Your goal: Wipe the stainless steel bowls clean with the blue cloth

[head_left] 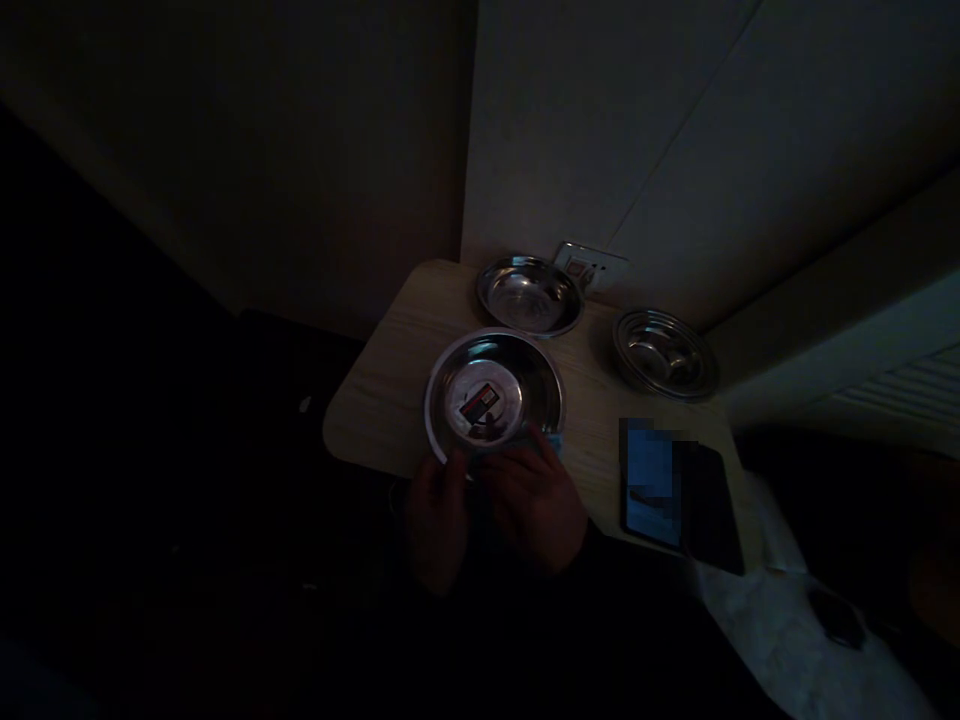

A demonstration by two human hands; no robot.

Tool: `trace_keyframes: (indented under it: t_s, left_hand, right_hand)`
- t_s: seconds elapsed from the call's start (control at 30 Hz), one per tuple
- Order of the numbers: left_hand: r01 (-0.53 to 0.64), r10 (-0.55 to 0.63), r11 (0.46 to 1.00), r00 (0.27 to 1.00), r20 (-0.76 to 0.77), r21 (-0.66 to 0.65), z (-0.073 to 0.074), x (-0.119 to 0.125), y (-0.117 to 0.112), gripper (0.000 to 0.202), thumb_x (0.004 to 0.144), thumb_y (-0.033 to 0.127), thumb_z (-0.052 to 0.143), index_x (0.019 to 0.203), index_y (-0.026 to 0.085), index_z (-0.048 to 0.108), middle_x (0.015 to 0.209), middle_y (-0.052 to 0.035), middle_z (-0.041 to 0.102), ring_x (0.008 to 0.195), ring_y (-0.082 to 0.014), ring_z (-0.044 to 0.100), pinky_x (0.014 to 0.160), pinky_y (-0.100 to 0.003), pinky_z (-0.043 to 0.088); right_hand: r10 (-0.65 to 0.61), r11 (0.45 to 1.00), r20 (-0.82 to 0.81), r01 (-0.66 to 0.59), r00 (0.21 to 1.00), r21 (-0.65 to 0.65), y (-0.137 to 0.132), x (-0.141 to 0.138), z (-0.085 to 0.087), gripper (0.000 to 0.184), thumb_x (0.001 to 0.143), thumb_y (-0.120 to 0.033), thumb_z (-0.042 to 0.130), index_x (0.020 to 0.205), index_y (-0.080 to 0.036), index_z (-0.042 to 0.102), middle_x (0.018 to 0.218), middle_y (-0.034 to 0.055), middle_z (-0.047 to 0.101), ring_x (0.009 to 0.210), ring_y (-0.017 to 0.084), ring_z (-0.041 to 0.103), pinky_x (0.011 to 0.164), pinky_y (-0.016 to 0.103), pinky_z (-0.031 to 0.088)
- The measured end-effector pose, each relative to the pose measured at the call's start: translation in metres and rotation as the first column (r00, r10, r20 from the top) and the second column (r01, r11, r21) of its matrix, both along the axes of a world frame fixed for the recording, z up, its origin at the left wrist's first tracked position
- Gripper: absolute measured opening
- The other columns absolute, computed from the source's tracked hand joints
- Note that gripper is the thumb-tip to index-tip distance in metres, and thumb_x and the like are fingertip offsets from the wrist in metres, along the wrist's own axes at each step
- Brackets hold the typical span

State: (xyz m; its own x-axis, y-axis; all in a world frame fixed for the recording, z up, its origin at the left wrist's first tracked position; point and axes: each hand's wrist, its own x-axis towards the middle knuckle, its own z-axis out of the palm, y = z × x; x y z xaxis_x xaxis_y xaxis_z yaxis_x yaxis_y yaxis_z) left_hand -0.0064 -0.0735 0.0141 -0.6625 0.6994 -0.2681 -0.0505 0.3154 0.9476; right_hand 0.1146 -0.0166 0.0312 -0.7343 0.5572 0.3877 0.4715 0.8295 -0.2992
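Note:
A shiny round metal bowl (pixel 551 395) with a dark label (pixel 478 403) on its inside bottom lies at the near edge of the small table. My left hand (pixel 437 525) is closed at the bowl's near rim, its thumb and fingers pinching the edge. To its right, my right hand (pixel 534 502) rests over the near right rim, fingers bent around a light blue cloth (pixel 555 442) pressed to the bowl. Most of the cloth is hidden under that hand. The picture is very dark.
A second metal bowl (pixel 529 297) stands at the back by a wall socket (pixel 591 265). Nested metal bowls (pixel 665 355) sit at the right. A lit phone or tablet (pixel 652 485) lies on the wooden table (pixel 382 390). White fabric (pixel 795 630) is at the lower right.

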Motion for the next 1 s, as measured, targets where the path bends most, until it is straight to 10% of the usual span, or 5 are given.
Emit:
trace_keyframes:
  t_s: [0.33,1.0]
  left_hand:
    - [0.019,-0.022,0.998,0.998,-0.054,-0.062,0.004,-0.015,0.003,0.038,0.076,0.054,0.052,0.062,0.019,0.049,0.054,0.0031,0.05,0.054,-0.0117,0.046,0.051,-0.023,0.035]
    - [0.044,-0.034,0.997,0.989,0.141,-0.068,0.009,-0.005,0.004,0.032,0.081,0.05,0.047,0.075,0.019,0.053,0.043,0.0073,0.045,0.037,-0.0085,0.04,0.039,-0.021,0.027]
  right_hand:
    - [-0.106,0.989,-0.058,0.112,0.993,0.1,0.024,0.051,0.005,0.016,0.089,-0.02,0.049,0.095,-0.021,0.065,0.095,0.0021,0.071,0.092,0.018,0.06,0.107,0.051,0.024]
    - [-0.11,0.99,-0.027,0.112,0.994,0.081,0.011,0.039,0.005,0.017,0.088,-0.022,0.052,0.097,-0.022,0.065,0.099,0.0012,0.071,0.095,0.018,0.057,0.107,0.046,0.023]
